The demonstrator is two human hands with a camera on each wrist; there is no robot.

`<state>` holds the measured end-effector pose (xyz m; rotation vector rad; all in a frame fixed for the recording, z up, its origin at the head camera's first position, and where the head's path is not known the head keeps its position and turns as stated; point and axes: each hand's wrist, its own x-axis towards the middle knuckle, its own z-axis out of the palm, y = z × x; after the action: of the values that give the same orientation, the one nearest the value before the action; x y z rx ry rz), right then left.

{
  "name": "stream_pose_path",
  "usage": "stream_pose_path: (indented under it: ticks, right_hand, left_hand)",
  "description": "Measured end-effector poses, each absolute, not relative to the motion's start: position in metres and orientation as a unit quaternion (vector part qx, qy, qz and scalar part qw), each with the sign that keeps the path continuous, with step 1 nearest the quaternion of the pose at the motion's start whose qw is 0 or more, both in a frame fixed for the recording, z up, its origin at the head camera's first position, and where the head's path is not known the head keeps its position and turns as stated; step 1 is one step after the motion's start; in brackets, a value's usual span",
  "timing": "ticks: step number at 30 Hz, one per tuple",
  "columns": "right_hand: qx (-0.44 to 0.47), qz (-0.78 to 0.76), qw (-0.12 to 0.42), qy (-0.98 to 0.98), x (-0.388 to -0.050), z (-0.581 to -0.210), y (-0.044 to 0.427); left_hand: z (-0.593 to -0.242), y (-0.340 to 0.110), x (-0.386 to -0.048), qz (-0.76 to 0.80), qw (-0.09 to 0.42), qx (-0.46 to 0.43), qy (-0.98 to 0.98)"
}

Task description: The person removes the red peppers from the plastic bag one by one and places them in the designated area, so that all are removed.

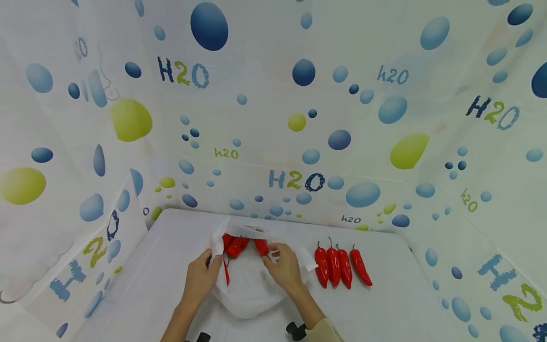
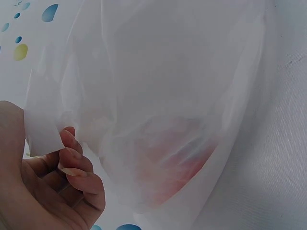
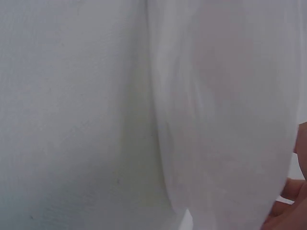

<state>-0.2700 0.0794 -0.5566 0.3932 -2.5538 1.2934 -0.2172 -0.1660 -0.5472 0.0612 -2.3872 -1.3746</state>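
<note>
A white translucent plastic bag (image 1: 252, 297) lies on the table with its mouth held up. My left hand (image 1: 201, 275) pinches the bag's left rim; in the left wrist view the fingers (image 2: 79, 175) curl at a folded flap of the plastic. Red peppers (image 1: 237, 246) show in the opening, and their colour shows through the bag (image 2: 177, 167). At the right of the mouth, my right hand (image 1: 284, 268) pinches a red pepper (image 1: 261, 247) near its stem end, the rest of it inside the bag. Plastic hides most of that hand in the right wrist view.
Several red peppers (image 1: 333, 266) lie side by side on the white table (image 1: 397, 294), right of the bag. A patterned curtain (image 1: 265, 118) with blue and green spots surrounds the table at the back and sides.
</note>
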Motion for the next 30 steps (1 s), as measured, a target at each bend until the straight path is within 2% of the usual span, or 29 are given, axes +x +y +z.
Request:
stream_pose_path:
  ticks: [7, 13, 22, 30]
  right_hand:
    - [0.140, 0.418, 0.150, -0.885, -0.277, -0.570, 0.075]
    - [0.130, 0.397, 0.138, -0.898, -0.283, -0.578, 0.071]
    - [0.062, 0.372, 0.098, -0.921, -0.292, -0.590, 0.063]
    - [0.023, 0.398, 0.104, -0.911, -0.299, -0.591, 0.056]
  left_hand:
    - [-0.548, -0.166, -0.216, -0.489, 0.178, 0.028, -0.853]
    - [-0.548, -0.165, -0.216, -0.490, 0.179, 0.028, -0.853]
    - [-0.550, -0.165, -0.217, -0.484, 0.193, 0.022, -0.853]
    - [-0.549, -0.164, -0.216, -0.488, 0.205, 0.011, -0.848]
